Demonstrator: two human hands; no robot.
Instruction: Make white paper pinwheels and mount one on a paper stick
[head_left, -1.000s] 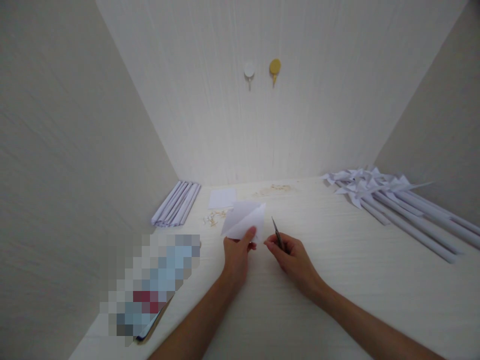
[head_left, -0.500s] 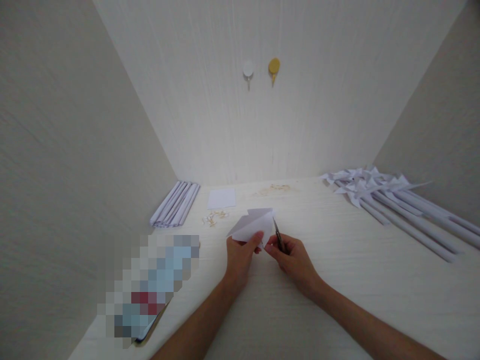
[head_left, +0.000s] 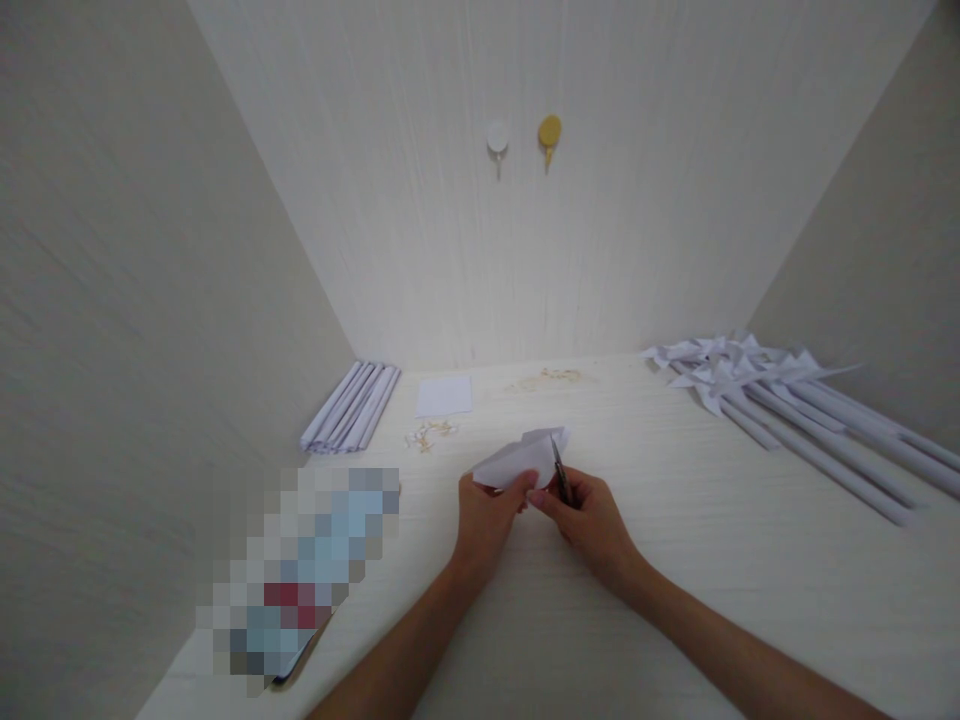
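Observation:
A white sheet of paper [head_left: 517, 463], cut and partly folded, is pinched in my left hand [head_left: 487, 515], the thumb pressing on its near edge. My right hand [head_left: 589, 515] is closed around a small pair of scissors [head_left: 561, 476] with dark handles, the pointed blades angled up in front of the paper's right part. Thumb and fingers of the right hand are close to the paper's lower corner; whether they grip it too is hard to see. Behind the left hand lie several small pins or fasteners [head_left: 429, 435] and a flat white paper square [head_left: 444, 396].
Rolled paper tubes [head_left: 352, 408] lie at the back left. Paper pinwheels on sticks [head_left: 750, 375] are piled at the right. A blurred-out phone-like device [head_left: 315, 580] rests at the front left. Two hooks, white [head_left: 497, 137] and yellow [head_left: 550, 131], hang on the back wall.
The paper in my left hand has turned and tilted, its top edge now lower and further right. My right hand with the scissors has barely moved.

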